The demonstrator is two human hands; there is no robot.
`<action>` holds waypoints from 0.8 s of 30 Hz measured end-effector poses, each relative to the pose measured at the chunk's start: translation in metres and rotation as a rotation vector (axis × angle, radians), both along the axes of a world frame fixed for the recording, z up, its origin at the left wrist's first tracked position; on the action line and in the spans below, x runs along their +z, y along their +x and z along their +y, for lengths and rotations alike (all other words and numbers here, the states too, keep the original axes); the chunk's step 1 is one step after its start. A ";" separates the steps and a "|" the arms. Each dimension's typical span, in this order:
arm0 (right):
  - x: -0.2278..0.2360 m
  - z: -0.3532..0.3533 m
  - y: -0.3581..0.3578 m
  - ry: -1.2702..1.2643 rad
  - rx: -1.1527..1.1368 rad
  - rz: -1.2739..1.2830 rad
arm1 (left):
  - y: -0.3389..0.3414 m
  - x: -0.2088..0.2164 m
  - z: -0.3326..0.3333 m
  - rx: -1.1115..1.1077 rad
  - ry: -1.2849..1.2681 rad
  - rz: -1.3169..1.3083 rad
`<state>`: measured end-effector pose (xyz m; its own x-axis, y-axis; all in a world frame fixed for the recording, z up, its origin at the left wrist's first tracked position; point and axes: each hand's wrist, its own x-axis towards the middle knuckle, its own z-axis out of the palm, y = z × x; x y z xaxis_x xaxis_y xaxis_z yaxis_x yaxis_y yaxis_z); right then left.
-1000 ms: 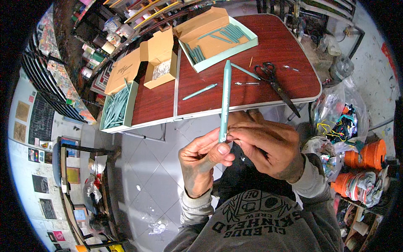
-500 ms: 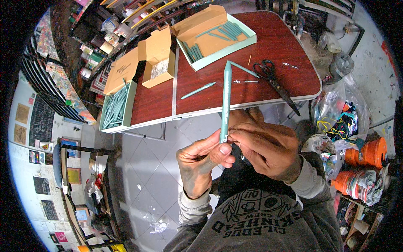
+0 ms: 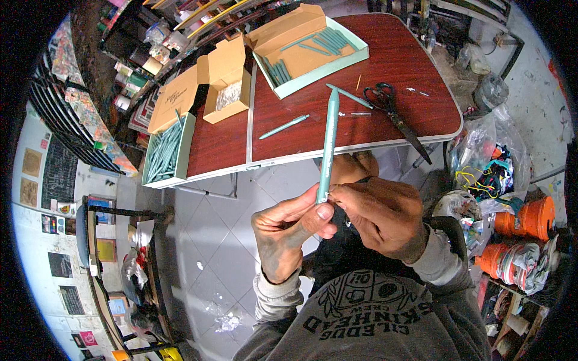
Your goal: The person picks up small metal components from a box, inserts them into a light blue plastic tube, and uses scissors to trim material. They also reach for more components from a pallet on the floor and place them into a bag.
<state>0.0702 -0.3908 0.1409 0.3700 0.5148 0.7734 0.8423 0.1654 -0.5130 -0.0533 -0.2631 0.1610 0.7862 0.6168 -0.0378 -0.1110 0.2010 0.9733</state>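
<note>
Pen [image 3: 329,144] points to the far side, near end pinched in our left hand [image 3: 282,233], our right hand [image 3: 385,213] close at its right, whether gripping anything we cannot tell

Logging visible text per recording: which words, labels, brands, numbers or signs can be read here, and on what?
Sweatshirt: large dark lettering around a crest; legible, wording not copied here.
Teal pen in the left hand: white print along the barrel, too small to read.
Brown box lid: dark script, too blurred to read surely.
Chalkboard at left: pale writing, too blurred to read.
</note>
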 end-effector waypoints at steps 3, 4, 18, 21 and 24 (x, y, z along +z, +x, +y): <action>0.001 -0.002 -0.001 0.004 0.024 0.014 | -0.001 0.001 0.000 0.002 0.009 0.010; 0.003 -0.003 0.000 -0.007 0.034 0.021 | -0.001 0.001 0.000 0.003 0.014 0.016; 0.005 -0.006 -0.004 -0.093 -0.004 0.099 | -0.001 0.001 0.000 -0.060 0.021 -0.032; -0.005 -0.002 -0.007 0.000 -0.043 0.186 | 0.002 0.002 -0.002 -0.075 0.008 -0.017; -0.009 -0.003 -0.013 0.103 -0.122 0.344 | 0.006 -0.003 -0.001 -0.120 -0.073 -0.001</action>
<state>0.0568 -0.3934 0.1316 0.6706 0.3775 0.6386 0.6404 0.1400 -0.7552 -0.0471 -0.2644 0.1578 0.8544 0.5138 -0.0780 -0.0829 0.2828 0.9556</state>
